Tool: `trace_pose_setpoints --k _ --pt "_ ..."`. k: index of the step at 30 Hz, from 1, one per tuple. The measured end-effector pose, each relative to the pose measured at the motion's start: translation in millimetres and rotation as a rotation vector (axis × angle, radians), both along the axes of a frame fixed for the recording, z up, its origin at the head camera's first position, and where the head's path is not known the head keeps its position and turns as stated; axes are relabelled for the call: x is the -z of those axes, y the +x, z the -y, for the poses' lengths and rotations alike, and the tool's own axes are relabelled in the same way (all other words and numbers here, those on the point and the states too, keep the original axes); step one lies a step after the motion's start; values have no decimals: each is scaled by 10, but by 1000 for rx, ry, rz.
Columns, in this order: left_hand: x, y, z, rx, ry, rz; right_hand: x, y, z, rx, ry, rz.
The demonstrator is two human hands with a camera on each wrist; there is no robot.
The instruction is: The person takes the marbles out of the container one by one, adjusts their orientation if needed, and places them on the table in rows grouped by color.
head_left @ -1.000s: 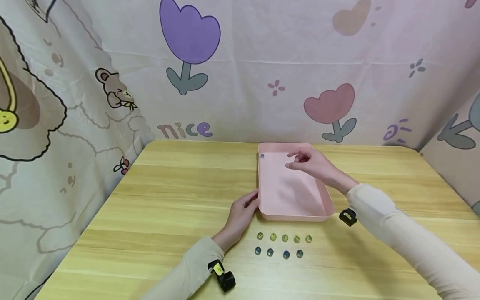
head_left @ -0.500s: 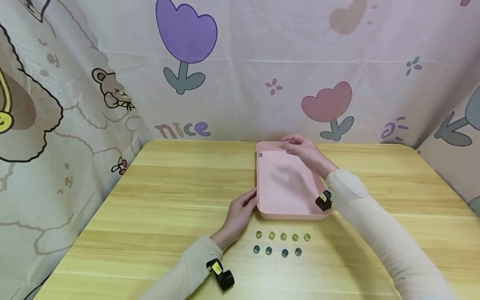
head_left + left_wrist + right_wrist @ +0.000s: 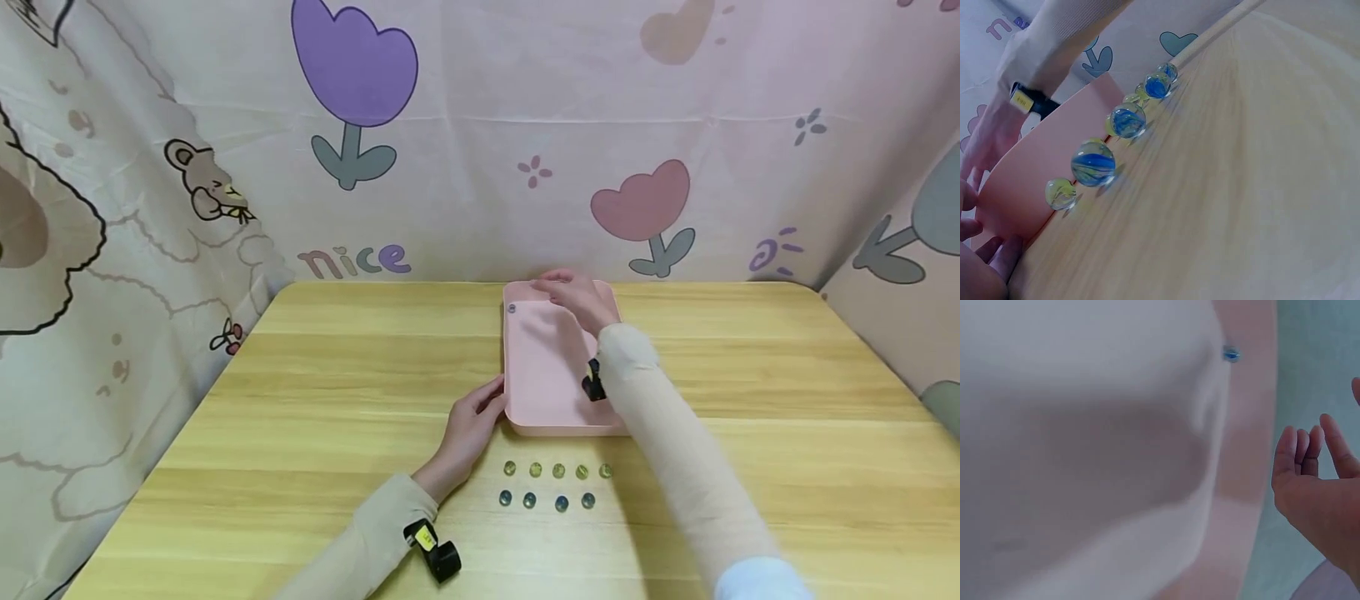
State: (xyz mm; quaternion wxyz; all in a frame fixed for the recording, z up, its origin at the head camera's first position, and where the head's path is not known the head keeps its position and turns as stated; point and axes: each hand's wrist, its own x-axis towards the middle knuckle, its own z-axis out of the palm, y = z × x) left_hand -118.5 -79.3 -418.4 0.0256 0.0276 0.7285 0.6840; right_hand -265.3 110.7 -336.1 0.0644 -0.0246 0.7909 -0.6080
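A pink shallow tray (image 3: 549,392) lies on the wooden table, with one blue-swirled marble (image 3: 512,308) in its far left corner. My left hand (image 3: 467,425) touches the tray's left wall near the front corner, its fingers against the outside. My right hand (image 3: 573,298) hovers over the far end of the tray, fingers loosely bent and nothing between them, as the right wrist view also shows. In front of the tray lie two rows of glass marbles: several yellow ones (image 3: 558,471) behind, several blue ones (image 3: 562,503) nearer.
The wooden table (image 3: 360,375) ends at a patterned cloth backdrop (image 3: 465,183), which also hangs along the left and right. A black wrist camera (image 3: 435,550) is strapped on each sleeve; the right forearm crosses the tray's right side.
My right hand has moved left and away from me, from over the tray's right side to its far wall. The left hand stays at the tray; the head view has shifted slightly.
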Motion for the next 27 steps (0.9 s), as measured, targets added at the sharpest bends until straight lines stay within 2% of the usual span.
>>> trace_pose_setpoints --k 3,10,16,20,27 --pt "9 4 9 -1 12 0 83 -42 84 30 40 -4" --pt "8 -8 -15 15 22 -2 237 -121 187 159 150 22" --pt "8 -2 -21 17 26 7 328 -143 277 192 130 35" --pt "2 -8 -22 13 26 -11 357 -146 353 197 161 -21" --pt "-7 -15 5 12 19 -9 360 -154 477 223 218 -37"
